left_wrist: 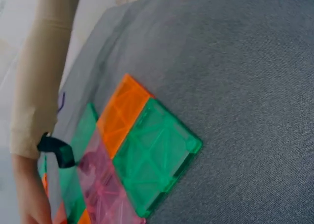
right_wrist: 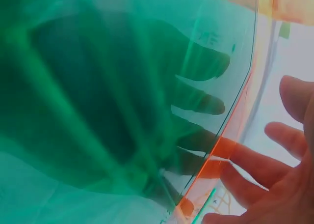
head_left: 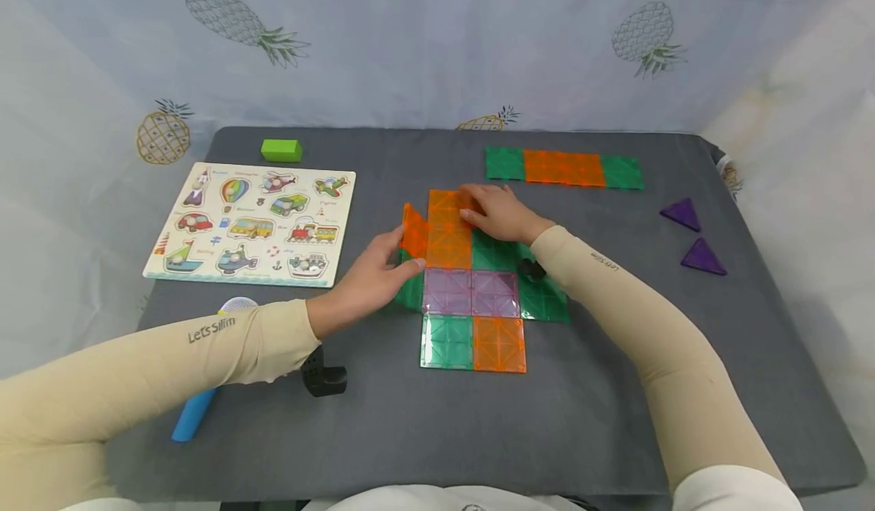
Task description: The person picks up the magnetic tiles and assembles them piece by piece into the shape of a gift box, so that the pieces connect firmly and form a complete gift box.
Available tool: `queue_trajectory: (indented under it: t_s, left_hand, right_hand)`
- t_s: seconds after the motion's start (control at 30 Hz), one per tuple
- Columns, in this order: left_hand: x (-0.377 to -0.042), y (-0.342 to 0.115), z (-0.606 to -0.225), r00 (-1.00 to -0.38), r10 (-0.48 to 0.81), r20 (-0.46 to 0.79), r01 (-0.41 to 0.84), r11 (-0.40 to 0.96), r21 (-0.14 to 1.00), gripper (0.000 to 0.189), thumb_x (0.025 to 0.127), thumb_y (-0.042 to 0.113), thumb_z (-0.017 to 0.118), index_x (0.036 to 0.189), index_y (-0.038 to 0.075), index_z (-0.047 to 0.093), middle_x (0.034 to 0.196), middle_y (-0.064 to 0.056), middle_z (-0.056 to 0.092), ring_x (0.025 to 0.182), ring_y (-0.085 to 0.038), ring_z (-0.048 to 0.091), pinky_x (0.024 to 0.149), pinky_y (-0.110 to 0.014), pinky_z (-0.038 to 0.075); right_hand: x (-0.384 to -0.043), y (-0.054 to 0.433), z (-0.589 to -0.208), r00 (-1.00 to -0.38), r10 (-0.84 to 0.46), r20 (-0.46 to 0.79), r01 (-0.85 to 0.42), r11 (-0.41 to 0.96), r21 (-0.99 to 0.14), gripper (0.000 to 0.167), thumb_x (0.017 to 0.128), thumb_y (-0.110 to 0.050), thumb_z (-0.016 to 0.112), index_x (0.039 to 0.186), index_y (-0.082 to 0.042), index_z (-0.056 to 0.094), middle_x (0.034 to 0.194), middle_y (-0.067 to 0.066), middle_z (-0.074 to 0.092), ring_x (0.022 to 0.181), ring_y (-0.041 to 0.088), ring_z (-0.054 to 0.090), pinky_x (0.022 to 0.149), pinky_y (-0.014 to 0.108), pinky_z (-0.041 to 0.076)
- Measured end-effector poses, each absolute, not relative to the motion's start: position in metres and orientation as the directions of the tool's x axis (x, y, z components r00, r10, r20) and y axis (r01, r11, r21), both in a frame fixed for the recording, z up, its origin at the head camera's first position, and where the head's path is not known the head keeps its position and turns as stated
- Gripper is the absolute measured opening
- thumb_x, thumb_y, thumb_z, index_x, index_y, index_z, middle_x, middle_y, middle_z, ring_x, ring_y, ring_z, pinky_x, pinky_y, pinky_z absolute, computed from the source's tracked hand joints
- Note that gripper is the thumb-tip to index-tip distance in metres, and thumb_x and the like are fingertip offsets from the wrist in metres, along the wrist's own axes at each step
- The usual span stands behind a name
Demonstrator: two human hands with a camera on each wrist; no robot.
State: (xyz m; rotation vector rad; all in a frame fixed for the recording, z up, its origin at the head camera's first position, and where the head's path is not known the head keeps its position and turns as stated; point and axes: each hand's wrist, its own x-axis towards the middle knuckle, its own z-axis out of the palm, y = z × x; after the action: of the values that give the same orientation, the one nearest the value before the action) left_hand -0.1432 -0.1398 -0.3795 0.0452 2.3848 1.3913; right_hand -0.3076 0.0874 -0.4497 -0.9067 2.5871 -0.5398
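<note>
A joined sheet of see-through magnetic tiles lies mid-table in the head view, with purple tiles point(head_left: 447, 291) at its middle. My left hand point(head_left: 358, 279) holds the left edge, its fingers on the outer side of a tilted orange tile point(head_left: 413, 230) and its thumb at the tile's lower corner. Beneath that thumb a green tile point(head_left: 409, 291) slopes. Across the sheet, my right hand point(head_left: 502, 213) touches the right edge of the far orange tiles point(head_left: 447, 226). The right wrist view shows spread fingers point(right_wrist: 255, 167) behind a tile edge, with the thumb apart.
Back right lies a strip of green and orange tiles point(head_left: 563, 168). Two purple triangles point(head_left: 702, 257) lie at the right. A picture puzzle board point(head_left: 249, 222) and a green block point(head_left: 281, 150) occupy the back left. Partly under my left sleeve is a blue-handled object point(head_left: 194, 416).
</note>
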Motion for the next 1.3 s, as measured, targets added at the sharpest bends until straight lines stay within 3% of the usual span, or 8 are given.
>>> queue_trajectory:
  t_s: [0.3,0.4,0.63,0.87,1.0,1.1,1.2,1.3]
  left_hand:
    - [-0.138,-0.132,-0.393,-0.933,0.314,-0.177,0.107,0.711,0.695,0.074,0.097,0.031,0.053,0.151,-0.005,0.018,0.156,-0.017,0.022,0.142,-0.035,0.023,0.116,-0.049,0.024]
    - [-0.136,-0.131,-0.397,-0.929,0.339,-0.151,0.161,0.735,0.659,0.077,0.096,0.033,0.054,0.151,-0.005,0.016,0.157,-0.017,0.020,0.142,-0.035,0.022,0.116,-0.048,0.025]
    - [-0.135,-0.129,-0.400,-0.931,0.341,-0.131,0.173,0.727,0.665,0.078,0.096,0.035,0.054,0.152,-0.002,0.015,0.154,-0.017,0.024,0.140,-0.035,0.024,0.114,-0.049,0.027]
    - [-0.136,-0.126,-0.402,-0.931,0.335,-0.141,0.146,0.700,0.699,0.078,0.095,0.033,0.056,0.154,0.002,0.014,0.151,-0.017,0.027,0.137,-0.034,0.028,0.112,-0.050,0.030]
    - [-0.138,-0.127,-0.402,-0.931,0.326,-0.163,0.114,0.685,0.720,0.080,0.095,0.031,0.057,0.154,0.003,0.010,0.152,-0.019,0.025,0.138,-0.034,0.028,0.113,-0.051,0.029]
    - [-0.142,-0.128,-0.404,-0.928,0.310,-0.205,0.064,0.677,0.733,0.082,0.096,0.033,0.055,0.154,0.003,0.005,0.155,-0.020,0.020,0.142,-0.035,0.025,0.114,-0.051,0.027]
    - [-0.146,-0.130,-0.407,-0.919,0.287,-0.272,-0.015,0.661,0.750,0.083,0.098,0.037,0.052,0.154,0.002,0.002,0.157,-0.021,0.016,0.143,-0.034,0.026,0.115,-0.051,0.026]
    - [-0.149,-0.132,-0.409,-0.903,0.266,-0.338,-0.097,0.639,0.763,0.083,0.099,0.041,0.049,0.154,0.002,0.000,0.159,-0.019,0.016,0.142,-0.034,0.030,0.114,-0.051,0.028]
  right_hand:
    - [-0.289,0.078,-0.436,-0.804,-0.595,-0.023,-0.543,0.748,-0.382,0.051,0.100,-0.031,0.051,0.146,-0.013,0.038,0.141,0.015,0.046,0.132,0.035,0.039,0.112,0.059,0.024]
    - [-0.277,0.078,-0.429,-0.795,-0.604,0.055,-0.588,0.746,-0.312,0.051,0.099,-0.028,0.054,0.145,-0.010,0.040,0.136,0.017,0.050,0.128,0.035,0.044,0.111,0.053,0.030]
    - [-0.241,0.080,-0.418,-0.739,-0.648,0.186,-0.672,0.728,-0.134,0.051,0.095,-0.028,0.061,0.140,-0.009,0.046,0.128,0.020,0.054,0.122,0.036,0.049,0.109,0.050,0.035]
    - [-0.217,0.092,-0.413,-0.748,-0.641,0.173,-0.662,0.739,-0.124,0.055,0.093,-0.031,0.064,0.142,-0.014,0.046,0.137,0.018,0.047,0.131,0.036,0.040,0.110,0.059,0.029]
    - [-0.216,0.111,-0.413,-0.790,-0.582,0.192,-0.611,0.775,-0.160,0.057,0.094,-0.032,0.062,0.144,-0.012,0.043,0.146,0.022,0.038,0.137,0.040,0.034,0.112,0.059,0.026]
    - [-0.217,0.135,-0.416,-0.862,-0.482,0.156,-0.503,0.848,-0.164,0.059,0.094,-0.033,0.061,0.143,-0.006,0.042,0.143,0.028,0.040,0.133,0.044,0.037,0.107,0.060,0.032]
    - [-0.215,0.161,-0.422,-0.930,-0.366,-0.013,-0.360,0.919,-0.161,0.065,0.095,-0.035,0.059,0.144,0.000,0.037,0.137,0.031,0.046,0.125,0.049,0.043,0.100,0.062,0.038]
    - [-0.210,0.178,-0.429,-0.922,-0.333,-0.198,-0.297,0.936,-0.190,0.070,0.096,-0.036,0.057,0.146,0.005,0.031,0.136,0.033,0.047,0.122,0.052,0.044,0.098,0.063,0.039]
